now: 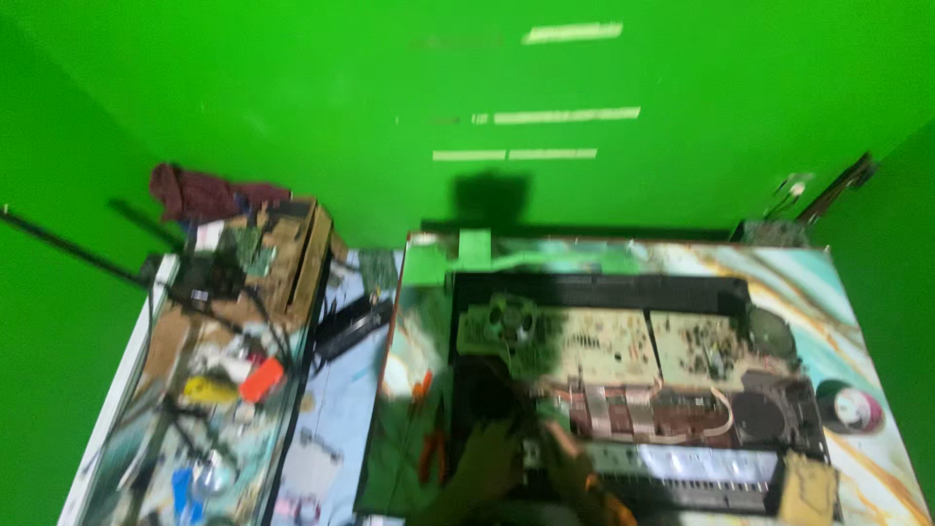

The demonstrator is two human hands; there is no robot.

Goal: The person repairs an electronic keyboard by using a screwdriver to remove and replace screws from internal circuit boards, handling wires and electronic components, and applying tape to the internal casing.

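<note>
With both hands low over the near left corner of the opened keyboard chassis (623, 390) on the bench (877, 312), left hand (484, 466) and right hand (575, 466) too blurred to tell their grip, we should work gently, clear of the ribbon cables (633, 409)
</note>
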